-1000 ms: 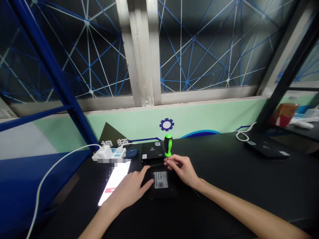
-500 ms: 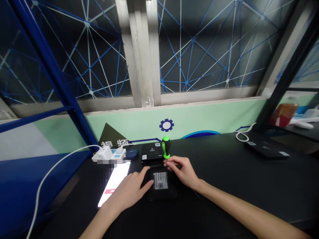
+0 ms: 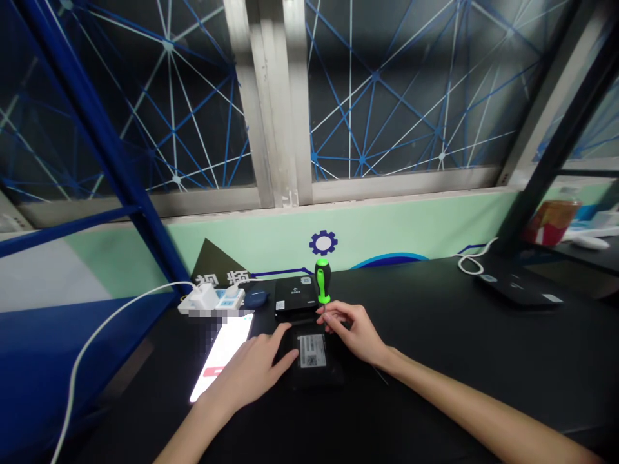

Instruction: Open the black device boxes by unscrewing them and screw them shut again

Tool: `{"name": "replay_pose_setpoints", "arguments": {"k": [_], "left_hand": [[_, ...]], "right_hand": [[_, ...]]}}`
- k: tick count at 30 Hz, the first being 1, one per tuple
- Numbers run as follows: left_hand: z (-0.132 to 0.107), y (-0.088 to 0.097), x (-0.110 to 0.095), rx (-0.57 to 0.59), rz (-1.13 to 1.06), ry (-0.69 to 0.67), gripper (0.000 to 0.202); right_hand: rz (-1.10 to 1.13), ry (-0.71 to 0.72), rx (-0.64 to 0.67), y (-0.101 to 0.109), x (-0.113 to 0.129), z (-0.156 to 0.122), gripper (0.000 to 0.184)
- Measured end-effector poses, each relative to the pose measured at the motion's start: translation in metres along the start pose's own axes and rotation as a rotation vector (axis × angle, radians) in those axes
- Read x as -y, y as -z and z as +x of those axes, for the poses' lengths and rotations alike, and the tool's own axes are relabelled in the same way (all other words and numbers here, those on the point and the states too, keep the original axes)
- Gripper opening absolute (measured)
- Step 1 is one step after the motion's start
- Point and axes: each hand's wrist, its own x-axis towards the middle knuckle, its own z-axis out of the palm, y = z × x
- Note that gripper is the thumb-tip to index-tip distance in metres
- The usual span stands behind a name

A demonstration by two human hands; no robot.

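Observation:
A flat black box (image 3: 316,379) with a white printed label lies on the dark desk in front of me. My left hand (image 3: 258,364) rests at its left side, thumb and fingers apart, with the fingertips touching the box's edge. Near the box's far right corner, my right hand (image 3: 355,330) pinches the thin shaft of a screwdriver (image 3: 323,281). The screwdriver stands upright, its green-and-black handle above my fingers. Its tip is hidden behind them, so I cannot tell what it touches.
Another black box (image 3: 293,296) sits just behind. On the left are a lit phone (image 3: 225,354), a white power strip (image 3: 213,299) with plugs, and a small dark blue case (image 3: 256,298). A thin rod (image 3: 381,375) lies beneath my right forearm. Farther right is a black device (image 3: 520,290).
The screwdriver's handle has risen slightly, and a little more shaft shows above my right fingers. My left hand and the labelled box have stayed in place.

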Motion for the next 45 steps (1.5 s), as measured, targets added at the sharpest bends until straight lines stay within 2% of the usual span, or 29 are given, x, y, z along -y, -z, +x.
{"name": "replay_pose_setpoints", "arguments": {"k": [10, 21, 31, 35, 41, 45], "left_hand": [[0.0001, -0.0009, 0.0023, -0.011, 0.011, -0.013, 0.050], [0.0006, -0.0048, 0.0049, -0.023, 0.014, -0.029, 0.051], [0.0005, -0.0046, 0.0061, -0.018, 0.024, -0.022, 0.053], [0.0005, -0.0034, 0.0049, -0.017, 0.023, -0.016, 0.053], [0.0011, -0.0037, 0.0052, -0.014, 0.015, -0.027, 0.051], [0.0013, -0.0043, 0.0048, -0.022, 0.021, -0.027, 0.050]], "right_hand": [[-0.037, 0.004, -0.067, -0.0013, -0.0019, 0.0019, 0.022], [-0.050, 0.013, -0.007, 0.0024, -0.0002, 0.0003, 0.024], [-0.063, 0.003, -0.094, -0.0022, -0.0006, -0.0006, 0.023], [-0.056, 0.015, -0.120, -0.0019, -0.0026, 0.0021, 0.021], [0.005, 0.024, -0.079, -0.0010, -0.0027, 0.0005, 0.021], [0.044, 0.046, -0.132, -0.0013, -0.0004, -0.0028, 0.021]]}}
